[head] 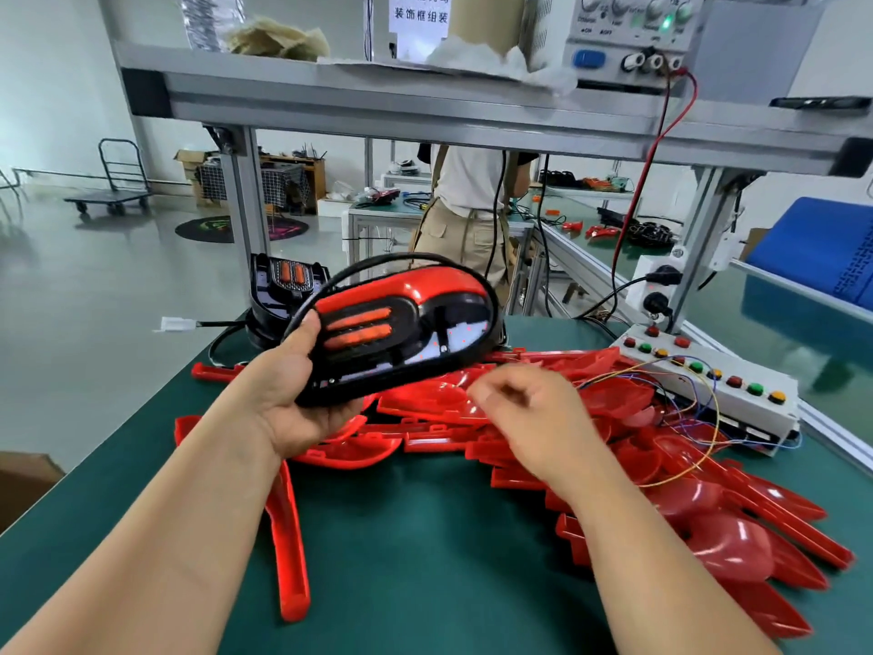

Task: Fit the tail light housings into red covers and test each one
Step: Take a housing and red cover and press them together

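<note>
Green matting [425, 536] covers the workbench, under an aluminium shelf [378, 106] that carries a power supply [628, 35] with a green lamp lit. A red wire [661, 148] drops from the supply toward the right side of the bench. There a white button box [737, 404] lies with red, green and yellow buttons, and thin coloured wires [699, 418] curl out of it over a wide heap of red covers [708, 512]. The heap fills the middle and right of the mat. One long red strip [290, 560] lies apart on the left, partly under the left forearm. At the far edge stands a stack of black housings [283, 295], with a white plug [177, 323] on a black lead beside it. Another person [472, 205] stands beyond the bench.

The tail light [401, 323], black below with a red cover on top and two orange bars glowing, is held up above the heap, tilted, with a black cable looped over its top. The left hand [293, 399] cradles it from beneath, palm up, thumb pressed on its left end and fingers curled under it. The right hand [524, 408] hovers just below the light's right half, over the covers. It is blurred, its fingers loosely bent with thumb and forefinger close together, and whether it pinches anything cannot be told.
</note>
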